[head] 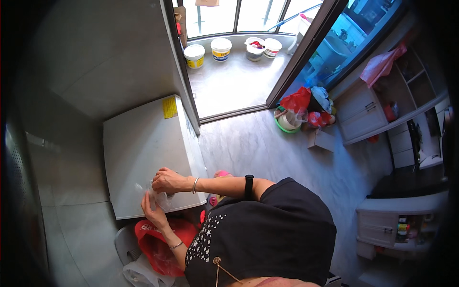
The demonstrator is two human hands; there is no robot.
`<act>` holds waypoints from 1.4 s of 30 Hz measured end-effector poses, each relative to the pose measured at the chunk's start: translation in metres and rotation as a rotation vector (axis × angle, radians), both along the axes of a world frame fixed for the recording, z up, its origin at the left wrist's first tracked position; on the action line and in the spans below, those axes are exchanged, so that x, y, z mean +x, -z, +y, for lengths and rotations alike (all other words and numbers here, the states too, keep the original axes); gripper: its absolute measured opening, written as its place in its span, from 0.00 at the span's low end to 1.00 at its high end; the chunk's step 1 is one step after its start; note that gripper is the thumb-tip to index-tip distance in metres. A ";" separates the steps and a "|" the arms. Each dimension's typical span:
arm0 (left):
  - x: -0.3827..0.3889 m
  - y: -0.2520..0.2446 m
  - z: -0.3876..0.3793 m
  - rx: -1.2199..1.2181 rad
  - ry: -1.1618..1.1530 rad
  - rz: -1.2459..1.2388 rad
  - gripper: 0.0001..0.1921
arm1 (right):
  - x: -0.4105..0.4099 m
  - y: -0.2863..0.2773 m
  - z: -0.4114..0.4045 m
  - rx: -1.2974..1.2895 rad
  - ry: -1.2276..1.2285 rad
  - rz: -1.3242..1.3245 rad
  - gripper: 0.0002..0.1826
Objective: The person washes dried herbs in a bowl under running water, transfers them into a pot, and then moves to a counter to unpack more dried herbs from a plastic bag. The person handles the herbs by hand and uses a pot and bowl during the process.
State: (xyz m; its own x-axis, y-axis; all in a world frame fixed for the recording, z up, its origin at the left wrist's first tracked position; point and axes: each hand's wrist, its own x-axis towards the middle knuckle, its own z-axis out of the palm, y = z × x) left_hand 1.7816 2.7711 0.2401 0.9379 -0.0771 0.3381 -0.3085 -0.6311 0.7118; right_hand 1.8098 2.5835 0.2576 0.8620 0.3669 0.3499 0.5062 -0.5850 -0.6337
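A crumpled clear plastic bag [164, 201] lies at the near corner of a white-topped appliance [143, 143], probably a chest freezer. My right hand [169, 181] is closed on the upper part of the bag, its fingers bent downward. Just below it, my left hand [154, 214] pinches the bag's edge between thumb and fingers. Something greyish shows through the plastic under my right hand, too covered to name. A red plastic bag [161, 251] sits below my left forearm, on or in a grey plastic container or seat [123, 242].
A yellow label [169, 107] is stuck near the appliance's far corner. Lidded buckets [221, 49] stand beyond the sliding door frame [233, 114]. A green basin [287, 127], bags and a cardboard box [321, 140] are on the floor. White cabinets [362, 114] line the right side.
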 end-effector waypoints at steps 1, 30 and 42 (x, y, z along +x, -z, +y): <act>0.000 0.004 0.001 -0.047 -0.090 0.076 0.15 | 0.003 -0.001 -0.001 -0.041 -0.042 0.030 0.05; 0.006 -0.008 -0.054 0.177 -0.592 0.154 0.02 | 0.118 0.025 -0.042 -0.182 -0.325 -0.045 0.04; 0.007 -0.024 -0.061 0.023 -0.504 0.148 0.12 | 0.122 -0.005 -0.064 0.281 -0.349 -0.013 0.05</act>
